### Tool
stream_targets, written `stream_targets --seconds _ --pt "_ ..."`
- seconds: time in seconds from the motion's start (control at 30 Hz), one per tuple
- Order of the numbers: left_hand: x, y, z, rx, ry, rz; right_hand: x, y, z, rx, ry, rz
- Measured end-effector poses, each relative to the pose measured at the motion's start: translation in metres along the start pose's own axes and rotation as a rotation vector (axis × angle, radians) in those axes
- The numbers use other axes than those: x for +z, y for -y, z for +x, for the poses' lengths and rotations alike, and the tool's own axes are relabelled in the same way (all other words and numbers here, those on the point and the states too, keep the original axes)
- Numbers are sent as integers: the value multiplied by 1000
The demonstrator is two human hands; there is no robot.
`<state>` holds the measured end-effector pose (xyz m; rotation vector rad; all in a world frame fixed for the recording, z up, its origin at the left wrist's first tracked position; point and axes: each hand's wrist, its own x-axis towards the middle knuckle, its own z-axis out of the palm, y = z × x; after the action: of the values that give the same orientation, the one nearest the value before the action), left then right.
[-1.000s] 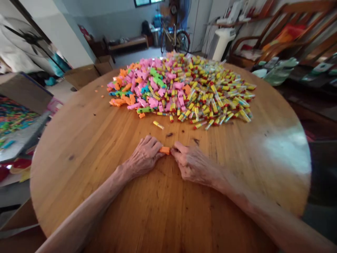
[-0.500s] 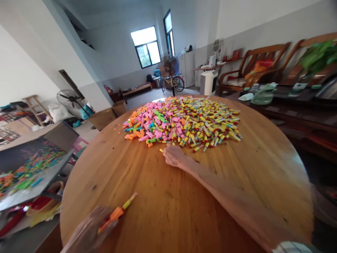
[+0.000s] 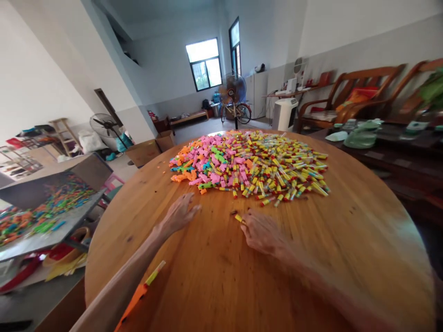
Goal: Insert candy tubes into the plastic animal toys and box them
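My left hand is open, its fingers spread just short of the near left edge of the pile, with nothing in it. My right hand pinches a small yellow-labelled tube a little above the table, in front of the pile. Pink, orange, green and blue plastic toy pieces make up the heap's left side. Many clear tubes with yellow labels and red ends form its right side. Beside my left forearm lies an orange toy piece with a yellow tube at its tip; the forearm partly hides it.
The round wooden table bears the heap at its far side. At left, a grey table holds a box with more coloured pieces. A dark side table with bottles stands at right. A fan is beyond.
My left hand has let go of the orange toy piece with its tube and moved forward towards the heap. My right hand has drawn back from the heap's edge with a yellow tube.
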<state>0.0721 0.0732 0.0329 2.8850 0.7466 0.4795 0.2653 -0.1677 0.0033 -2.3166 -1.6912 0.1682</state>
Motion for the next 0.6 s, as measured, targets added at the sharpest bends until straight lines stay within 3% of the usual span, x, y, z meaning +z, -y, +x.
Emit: stream_targets --seconds 0.1,0.17,0.3,0.43,0.6 --pt "18 -11 57 29 -94 105 2 0 -2 36 -69 49" --pt "27 -19 85 72 -97 193 4 1 -1 46 -93 62" --pt "38 -29 110 145 -70 260 4 1 0 24 -76 15" --pt "40 -33 88 91 -146 272 -3 -1 -2 -26 10 -35" --pt "30 -54 18 124 -210 296 -10 -8 -7 -101 48 14"
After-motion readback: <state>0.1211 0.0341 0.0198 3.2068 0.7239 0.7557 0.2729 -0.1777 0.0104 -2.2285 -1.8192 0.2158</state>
